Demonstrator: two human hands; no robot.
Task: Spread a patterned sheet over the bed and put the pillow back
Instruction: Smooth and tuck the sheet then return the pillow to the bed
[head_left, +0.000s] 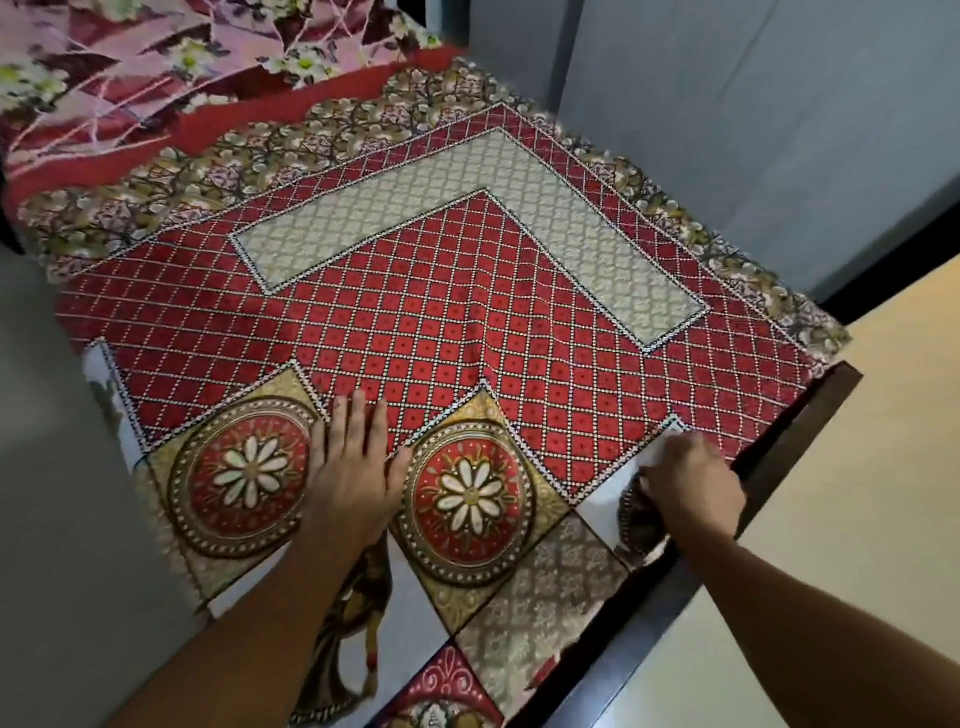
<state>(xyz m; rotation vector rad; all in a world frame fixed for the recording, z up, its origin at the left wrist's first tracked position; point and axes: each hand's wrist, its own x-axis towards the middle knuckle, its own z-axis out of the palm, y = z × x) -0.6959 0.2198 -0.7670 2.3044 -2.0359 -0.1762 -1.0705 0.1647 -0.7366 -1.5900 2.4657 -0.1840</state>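
No readable text, labels, brands, numbers or signs anywhere; sheet (441, 322) carries pattern only.

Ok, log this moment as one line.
left hand flat on sheet | right hand at sheet edge | pillow unseen

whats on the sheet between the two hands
In the head view, a red medallion with a white flower, printed on the patterned sheet, lies between the left hand and right hand; no loose object.

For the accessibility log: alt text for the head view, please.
Two bare hands work a red lattice-patterned sheet on a bed: the left hand lies flat on it, and the right hand is at its edge by the dark bed frame. A floral cloth lies at the far end.
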